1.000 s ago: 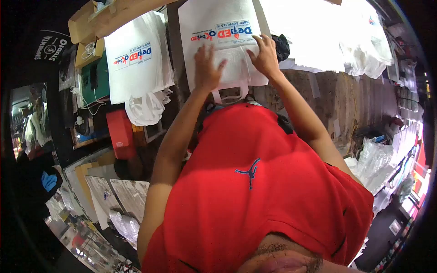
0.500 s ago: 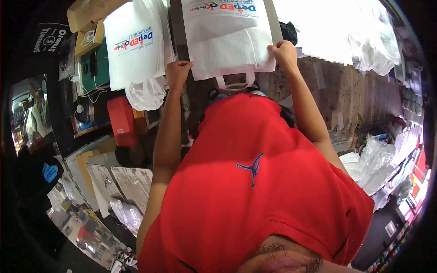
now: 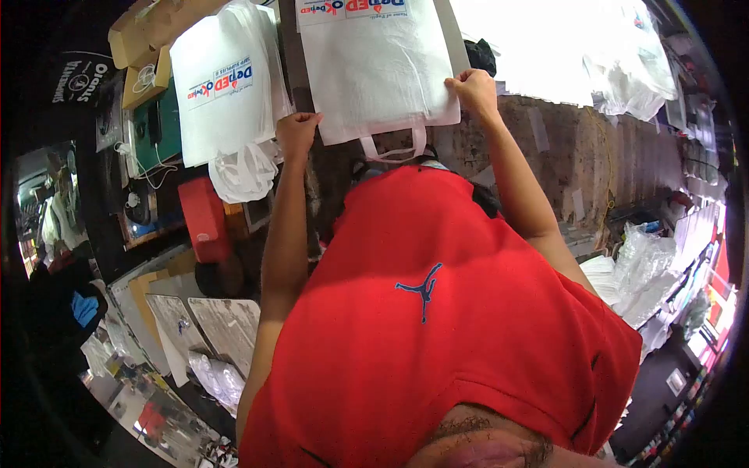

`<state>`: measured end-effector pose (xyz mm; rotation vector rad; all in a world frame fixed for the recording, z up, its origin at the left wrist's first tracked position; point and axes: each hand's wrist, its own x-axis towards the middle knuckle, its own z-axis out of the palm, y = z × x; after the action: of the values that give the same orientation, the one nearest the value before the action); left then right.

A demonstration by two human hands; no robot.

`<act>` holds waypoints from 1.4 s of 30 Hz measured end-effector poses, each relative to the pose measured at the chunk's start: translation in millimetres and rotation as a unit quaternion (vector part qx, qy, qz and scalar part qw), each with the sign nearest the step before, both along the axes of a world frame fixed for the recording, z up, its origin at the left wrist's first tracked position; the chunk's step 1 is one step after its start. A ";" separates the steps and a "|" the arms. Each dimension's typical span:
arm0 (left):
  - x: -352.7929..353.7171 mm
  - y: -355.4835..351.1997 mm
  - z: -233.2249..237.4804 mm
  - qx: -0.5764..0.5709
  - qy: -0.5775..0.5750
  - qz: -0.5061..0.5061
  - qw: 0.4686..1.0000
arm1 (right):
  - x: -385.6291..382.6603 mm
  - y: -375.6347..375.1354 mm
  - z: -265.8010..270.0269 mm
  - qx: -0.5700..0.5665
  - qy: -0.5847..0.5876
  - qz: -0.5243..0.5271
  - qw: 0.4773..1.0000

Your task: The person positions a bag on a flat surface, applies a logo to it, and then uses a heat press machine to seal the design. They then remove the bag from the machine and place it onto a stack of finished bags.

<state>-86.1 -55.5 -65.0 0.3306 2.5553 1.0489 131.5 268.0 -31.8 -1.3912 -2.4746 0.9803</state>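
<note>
A white tote bag (image 3: 378, 74) with blue and red "DepED OK" lettering lies flat on a board in front of me, its looped handle pointing toward my body. My left hand (image 3: 298, 134) is closed in a pinch at the bag's lower left edge. On the opposite edge, slightly higher, the thumb and fingers of my right hand (image 3: 476, 91) pinch the bag's side. The top of the bag is cut off by the frame. To the left lies a pile of matching white bags (image 3: 222, 117), handles bunched at the near end.
An open cardboard box (image 3: 148, 66) with a white cable stands at the far left. Nearer is a red box (image 3: 204, 218). White sheets (image 3: 530, 54) and clear plastic (image 3: 632, 82) cover the back right, by a worn wooden surface (image 3: 562, 156).
The whole view has shifted slightly left. The bag's lettering sits higher and its lower edge a little lower, and its surface looks smoother. Both hands keep their pinch on the edges.
</note>
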 end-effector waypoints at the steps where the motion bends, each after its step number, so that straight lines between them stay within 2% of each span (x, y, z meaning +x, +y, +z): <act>1: 0.8 0.0 -0.6 0.010 -0.003 0.005 1.000 | 0.4 1.4 -1.4 -0.003 -0.004 0.006 1.000; 3: 0.1 1.6 -0.1 0.025 -0.003 0.010 1.000 | 1.3 4.6 -2.3 0.005 -0.015 0.017 1.000; 5: 8.7 6.8 7.3 -0.007 0.093 0.007 0.996 | -9.6 7.5 2.2 0.015 -0.024 0.032 0.999; 7: 22.3 23.4 5.7 0.043 0.202 -0.048 0.977 | -36.7 4.9 9.6 0.100 0.037 0.034 0.994; 8: 29.5 35.9 14.7 0.055 0.248 -0.149 0.956 | -60.0 9.9 14.4 0.067 0.041 0.066 0.995; 9: 38.5 48.0 23.2 0.063 0.290 -0.247 0.923 | -85.0 10.6 20.4 0.094 0.077 0.083 0.989; 11: 56.5 76.4 19.6 0.074 0.325 -0.312 0.890 | -139.0 19.0 31.5 0.074 0.102 0.057 0.990; 12: 66.4 85.0 18.9 0.071 0.329 -0.310 0.889 | -166.8 31.3 20.2 0.071 0.087 0.011 0.994; 13: 76.4 92.1 18.8 -0.010 0.316 -0.312 0.896 | -187.5 35.4 9.6 0.071 0.093 0.013 0.993; 14: 80.4 95.5 14.9 -0.089 0.299 -0.312 0.897 | -204.0 35.5 1.5 0.073 0.042 -0.044 0.995; 15: 79.2 96.5 11.2 -0.089 0.302 -0.311 0.897 | -215.6 37.4 -6.6 0.075 -0.010 -0.102 0.992; 16: 78.6 95.9 7.4 -0.072 0.287 -0.313 0.902 | -220.4 34.4 -2.1 0.050 -0.029 -0.116 0.992; 19: 77.2 92.7 -2.8 -0.058 0.274 -0.312 0.908 | -224.4 31.2 11.9 -0.001 -0.054 -0.102 0.993; 20: 76.9 93.6 -3.3 -0.052 0.273 -0.308 0.910 | -222.5 48.6 10.4 -0.090 -0.019 -0.014 0.996; 21: 79.0 93.3 -3.8 -0.045 0.270 -0.306 0.912 | -219.3 51.9 1.0 -0.040 0.000 -0.045 0.998; 23: 82.2 93.4 -2.1 -0.058 0.283 -0.306 0.907 | -189.8 49.9 -8.8 -0.013 0.099 -0.040 0.994; 25: 82.3 94.7 -0.7 -0.068 0.301 -0.303 0.901 | -151.9 40.9 -11.8 0.043 0.121 -0.029 0.991; 26: 81.2 94.3 -1.1 -0.028 0.292 -0.296 0.909 | -139.3 39.1 -22.2 0.098 0.079 -0.034 0.991; 27: 79.3 94.0 -2.0 0.012 0.282 -0.290 0.915 | -123.1 40.3 -20.4 0.042 0.078 -0.018 0.996; 28: 75.1 94.8 -3.0 0.014 0.283 -0.293 0.913 | -113.7 35.1 -16.3 0.073 0.077 -0.012 0.994; 29: 69.9 96.7 -3.9 0.065 0.317 -0.314 0.893 | -105.4 30.5 -11.8 0.103 0.076 -0.008 0.992; 30: 66.5 99.6 -5.0 0.115 0.349 -0.333 0.868 | -100.1 26.2 -7.2 0.073 0.078 -0.015 0.994; 31: 64.8 103.0 -2.0 0.118 0.348 -0.337 0.867 | -97.2 24.4 -6.5 0.042 0.080 -0.021 0.996; 33: 57.2 111.9 5.5 0.063 0.343 -0.309 0.885 | -96.8 22.3 -7.3 0.067 0.092 -0.028 0.993; 37: 54.2 118.0 6.8 -0.018 0.321 -0.283 0.904 | -96.1 20.6 -3.6 0.043 0.085 -0.037 0.995; 39: 55.6 120.4 6.4 -0.026 0.323 -0.280 0.904 | -93.1 22.8 -0.4 0.042 0.099 0.001 0.994; 42: 57.1 122.3 4.8 -0.040 0.323 -0.275 0.905 | -94.0 25.0 0.5 0.021 0.122 0.004 0.992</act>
<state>-29.1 66.8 -60.3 1.4889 2.7374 0.6787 37.5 293.0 -31.3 -1.1716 -2.3079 1.0248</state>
